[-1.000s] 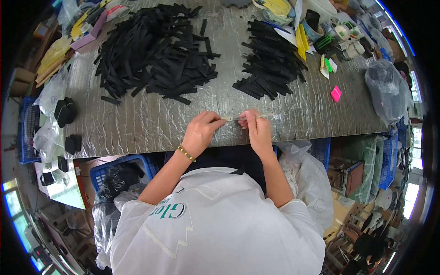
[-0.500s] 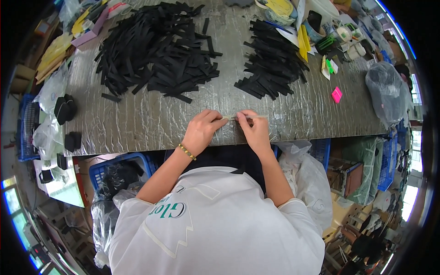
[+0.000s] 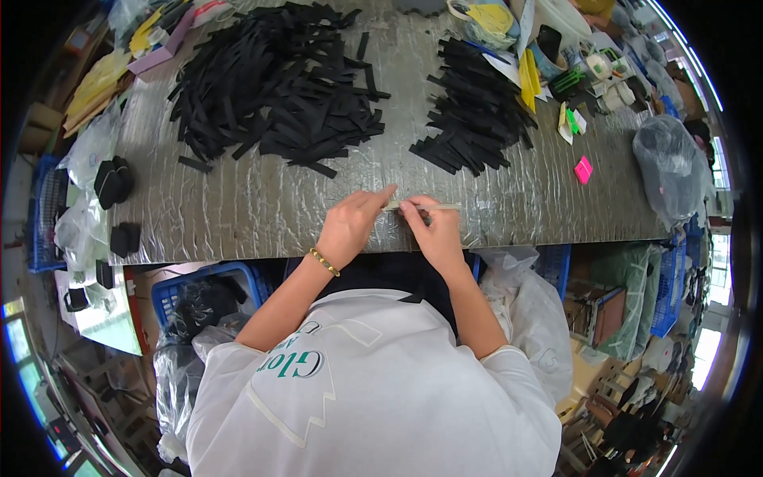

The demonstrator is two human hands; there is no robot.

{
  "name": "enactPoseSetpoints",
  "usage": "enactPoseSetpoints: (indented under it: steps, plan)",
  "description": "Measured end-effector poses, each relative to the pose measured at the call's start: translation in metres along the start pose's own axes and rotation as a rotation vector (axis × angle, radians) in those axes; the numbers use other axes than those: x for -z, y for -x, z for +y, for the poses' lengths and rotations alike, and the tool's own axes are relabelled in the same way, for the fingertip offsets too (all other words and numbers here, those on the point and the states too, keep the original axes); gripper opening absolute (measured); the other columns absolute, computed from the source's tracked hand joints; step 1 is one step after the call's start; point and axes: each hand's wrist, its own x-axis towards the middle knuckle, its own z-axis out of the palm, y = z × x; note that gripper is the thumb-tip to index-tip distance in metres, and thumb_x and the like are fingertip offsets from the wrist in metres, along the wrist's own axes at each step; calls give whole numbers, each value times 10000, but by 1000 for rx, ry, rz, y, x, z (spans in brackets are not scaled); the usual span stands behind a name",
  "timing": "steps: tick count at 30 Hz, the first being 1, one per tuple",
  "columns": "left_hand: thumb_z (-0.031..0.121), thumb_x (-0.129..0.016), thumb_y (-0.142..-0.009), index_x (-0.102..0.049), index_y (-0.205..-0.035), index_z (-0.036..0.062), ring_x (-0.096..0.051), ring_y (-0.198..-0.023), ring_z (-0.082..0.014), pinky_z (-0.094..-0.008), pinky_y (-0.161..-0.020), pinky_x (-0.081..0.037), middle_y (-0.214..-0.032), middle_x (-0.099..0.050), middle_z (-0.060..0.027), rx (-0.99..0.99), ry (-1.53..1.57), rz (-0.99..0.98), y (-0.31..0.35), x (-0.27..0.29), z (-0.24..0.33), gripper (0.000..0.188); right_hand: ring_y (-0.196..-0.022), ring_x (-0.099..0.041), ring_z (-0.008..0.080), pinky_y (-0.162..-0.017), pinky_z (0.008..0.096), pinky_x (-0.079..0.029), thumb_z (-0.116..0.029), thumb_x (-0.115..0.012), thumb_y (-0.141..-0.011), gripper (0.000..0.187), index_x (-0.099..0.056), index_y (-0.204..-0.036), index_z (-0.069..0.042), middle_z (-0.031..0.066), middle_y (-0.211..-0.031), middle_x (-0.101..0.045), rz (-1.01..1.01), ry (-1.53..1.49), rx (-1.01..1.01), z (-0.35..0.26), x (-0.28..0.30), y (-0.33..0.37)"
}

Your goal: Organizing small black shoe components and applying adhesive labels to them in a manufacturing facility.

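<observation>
My right hand [image 3: 433, 228] is closed in a pinch on a thin, pale, narrow strip [image 3: 447, 207] just above the near part of the table. One end of the strip sticks out to the right past my knuckles; its other end points toward my left hand. What kind of thing it is stays too small to tell. My left hand [image 3: 350, 228] is close beside that left end, index finger stretched out and apart; its thumb and lower fingers are partly hidden. Beyond my hands lie a big heap of short black strips [image 3: 270, 87] and a smaller, neater black pile [image 3: 477, 107].
A pink piece [image 3: 583, 169] and a green-and-white bundle [image 3: 571, 121] lie on the table [image 3: 540, 211] at right, near a clear plastic bag [image 3: 671, 155]. Small black blocks [image 3: 114, 184] sit at the left edge. A blue basket [image 3: 171, 296] stands below the front edge.
My left index finger has lifted and straightened away from the thin strip. My right hand has shifted slightly left with the strip still in its pinch.
</observation>
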Motion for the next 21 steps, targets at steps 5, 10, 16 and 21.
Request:
enactPoseSetpoints:
  steps: [5, 10, 16, 21]
  plan:
    - [10, -625, -872, -598, -1265, 78, -672, -826, -293, -401, -709, -553, -895, -701, -104, 5, 25, 11, 1, 0, -1, 400, -751, -687, 154, -688, 276, -519, -108, -620, -967, 191, -694, -972, 69, 128, -858, -728, -46, 13, 32, -1, -10, -6]
    - [22, -629, -876, -604, -1234, 78, -674, -839, -307, -409, -708, -552, -898, -701, -106, 25, 45, -3, 1, 0, -3, 363, -702, -671, 244, -648, 325, -504, -104, -627, -951, 179, -691, -963, 63, 156, -849, -700, -8, 89, 88, -8, -12, -7]
    - [33, -627, -882, -613, -1200, 74, -674, -849, -309, -416, -724, -551, -899, -700, -104, 30, 76, -5, 0, 1, -3, 321, -944, -620, 340, -815, 374, -486, -53, -576, -951, 107, -631, -1006, 20, 156, -1043, -633, -34, 83, 274, 0, -2, -6]
    - [-9, -648, -854, -634, -1167, 57, -666, -894, -325, -418, -780, -538, -968, -698, -123, 36, 106, -53, 0, 5, -5, 320, -1056, -564, 334, -895, 395, -453, -13, -603, -899, 174, -595, -1074, -14, 142, -1131, -547, -113, 323, 317, 9, 11, -9]
